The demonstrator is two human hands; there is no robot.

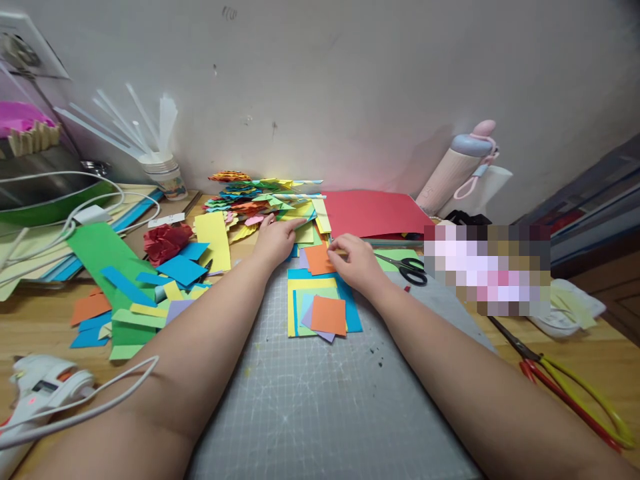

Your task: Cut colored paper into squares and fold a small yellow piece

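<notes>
My left hand (277,241) lies on yellow and green paper pieces (301,229), its index finger stretched out to the right and the other fingers loosely bent. My right hand (354,259) is closed in a pinch at the edge of an orange paper square (319,260). A thin yellowish stick, perhaps a pencil, shows at its fingertips, mostly hidden. Closer to me, a fanned stack of paper squares rests on the grey cutting mat (300,407), with an orange square (329,315) on top. Black-handled scissors (413,269) lie beside my right hand.
Pleated paper flowers (240,193) and red card (373,212) sit by the wall. Loose paper scraps (135,310) and a corded glue gun (47,383) are on the left. Red-and-yellow scissors (565,377) and a pink bottle (457,167) stand or lie on the right.
</notes>
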